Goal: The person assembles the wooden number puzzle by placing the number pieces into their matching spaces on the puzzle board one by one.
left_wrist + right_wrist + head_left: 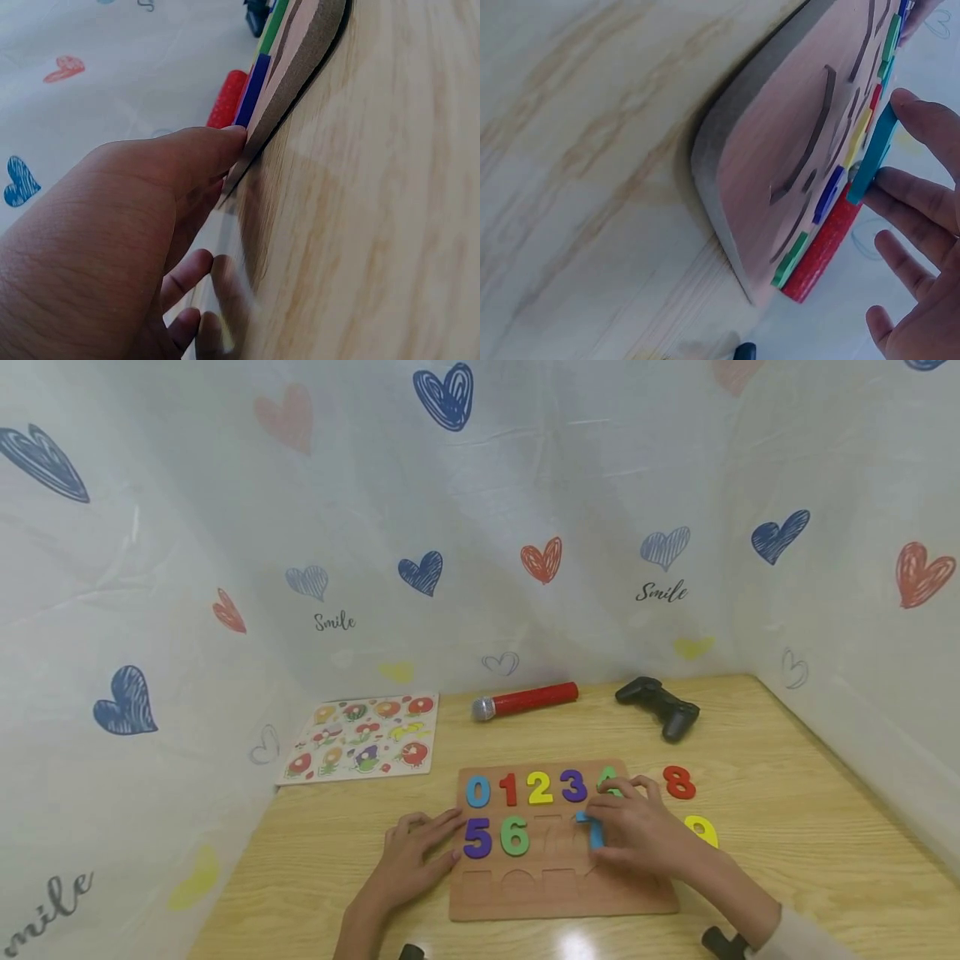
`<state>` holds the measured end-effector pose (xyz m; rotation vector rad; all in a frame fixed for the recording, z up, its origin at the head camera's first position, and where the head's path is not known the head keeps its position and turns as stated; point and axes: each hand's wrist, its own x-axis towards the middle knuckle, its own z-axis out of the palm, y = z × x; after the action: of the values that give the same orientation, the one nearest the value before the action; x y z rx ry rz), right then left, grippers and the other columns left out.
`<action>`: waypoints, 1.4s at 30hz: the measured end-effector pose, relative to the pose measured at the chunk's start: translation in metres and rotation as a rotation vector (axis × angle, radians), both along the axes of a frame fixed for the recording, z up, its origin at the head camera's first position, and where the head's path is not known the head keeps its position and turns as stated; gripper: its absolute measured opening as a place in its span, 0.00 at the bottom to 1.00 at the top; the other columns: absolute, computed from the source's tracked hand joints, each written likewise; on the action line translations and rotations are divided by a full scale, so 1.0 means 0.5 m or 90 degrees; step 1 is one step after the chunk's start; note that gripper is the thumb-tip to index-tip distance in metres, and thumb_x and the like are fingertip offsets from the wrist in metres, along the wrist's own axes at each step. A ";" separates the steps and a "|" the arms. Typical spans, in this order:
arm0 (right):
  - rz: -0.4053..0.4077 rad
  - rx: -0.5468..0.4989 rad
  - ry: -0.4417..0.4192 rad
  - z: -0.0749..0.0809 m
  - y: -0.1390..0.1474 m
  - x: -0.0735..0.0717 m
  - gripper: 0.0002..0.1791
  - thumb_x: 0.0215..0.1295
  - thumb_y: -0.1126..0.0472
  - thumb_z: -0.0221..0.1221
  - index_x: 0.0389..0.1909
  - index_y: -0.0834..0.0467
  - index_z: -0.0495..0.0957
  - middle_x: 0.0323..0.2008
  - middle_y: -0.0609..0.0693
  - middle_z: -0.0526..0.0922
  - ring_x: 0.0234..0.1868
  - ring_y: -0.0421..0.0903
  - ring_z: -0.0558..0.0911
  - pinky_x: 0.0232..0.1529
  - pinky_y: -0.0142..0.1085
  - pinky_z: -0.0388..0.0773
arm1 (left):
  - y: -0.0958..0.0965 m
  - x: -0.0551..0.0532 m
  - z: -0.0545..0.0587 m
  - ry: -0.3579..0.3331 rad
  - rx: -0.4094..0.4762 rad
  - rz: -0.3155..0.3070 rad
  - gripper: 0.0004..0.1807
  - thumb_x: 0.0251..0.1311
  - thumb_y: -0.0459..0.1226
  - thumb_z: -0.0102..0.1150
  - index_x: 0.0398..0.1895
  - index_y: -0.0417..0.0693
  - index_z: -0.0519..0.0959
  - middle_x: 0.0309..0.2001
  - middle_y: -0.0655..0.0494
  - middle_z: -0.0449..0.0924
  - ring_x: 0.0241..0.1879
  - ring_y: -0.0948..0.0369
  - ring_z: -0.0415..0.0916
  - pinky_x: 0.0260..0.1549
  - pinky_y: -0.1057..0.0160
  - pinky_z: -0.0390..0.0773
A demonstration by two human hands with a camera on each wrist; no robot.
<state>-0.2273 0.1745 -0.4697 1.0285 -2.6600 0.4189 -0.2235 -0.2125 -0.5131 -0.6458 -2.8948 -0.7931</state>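
Observation:
A brown wooden number board (pixel 491 897) lies on the table. Set in it are 0 to 3, a green 4 (pixel 609 779), a purple 5 (pixel 477 838) and a green 6 (pixel 514 836). My right hand (pixel 647 828) pinches a blue number 7 (pixel 596 835) between thumb and fingers over the board's second row; in the right wrist view the blue piece (pixel 874 154) is tilted and raised off the board. At the board's left edge, my left hand (pixel 411 856) rests with thumb and fingertips touching the side, beside the 5.
A red 8 (pixel 679 782) and a yellow 9 (pixel 701 831) lie right of the board. Behind stand a fruit puzzle board (pixel 300 747), a red microphone (pixel 532 698) and a black game controller (pixel 660 706). A heart-printed curtain (pixel 480 485) surrounds the wooden table (pixel 787 827).

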 end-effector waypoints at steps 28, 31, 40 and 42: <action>0.006 0.013 -0.023 -0.008 -0.065 -0.019 0.27 0.54 0.45 0.72 0.53 0.52 0.84 0.52 0.44 0.85 0.61 0.52 0.71 0.60 0.60 0.50 | 0.000 -0.001 0.002 0.002 0.002 -0.003 0.26 0.69 0.56 0.55 0.69 0.66 0.74 0.71 0.70 0.67 0.60 0.57 0.59 0.53 0.43 0.57; 0.005 0.019 -0.019 -0.008 -0.071 -0.020 0.27 0.54 0.44 0.71 0.53 0.51 0.84 0.52 0.44 0.85 0.62 0.52 0.71 0.60 0.60 0.51 | 0.000 -0.002 0.002 0.002 -0.001 -0.004 0.26 0.69 0.56 0.55 0.69 0.66 0.74 0.71 0.70 0.67 0.60 0.58 0.59 0.53 0.43 0.57; 0.005 0.021 -0.037 -0.010 -0.090 -0.023 0.28 0.55 0.43 0.71 0.54 0.51 0.84 0.52 0.45 0.85 0.63 0.53 0.70 0.59 0.62 0.51 | 0.000 -0.001 0.000 0.004 0.002 -0.005 0.26 0.69 0.56 0.54 0.69 0.66 0.74 0.71 0.70 0.67 0.60 0.58 0.58 0.52 0.43 0.57; 0.001 0.028 -0.036 -0.012 -0.094 -0.024 0.27 0.55 0.43 0.71 0.54 0.51 0.84 0.52 0.44 0.85 0.63 0.53 0.70 0.60 0.63 0.52 | 0.000 -0.002 0.000 0.003 0.005 -0.007 0.26 0.69 0.56 0.54 0.69 0.66 0.74 0.71 0.70 0.67 0.60 0.58 0.58 0.53 0.43 0.57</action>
<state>-0.2394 0.1273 -0.4755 1.0460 -2.7307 0.3964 -0.2243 -0.2127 -0.5129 -0.6629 -2.8845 -0.8028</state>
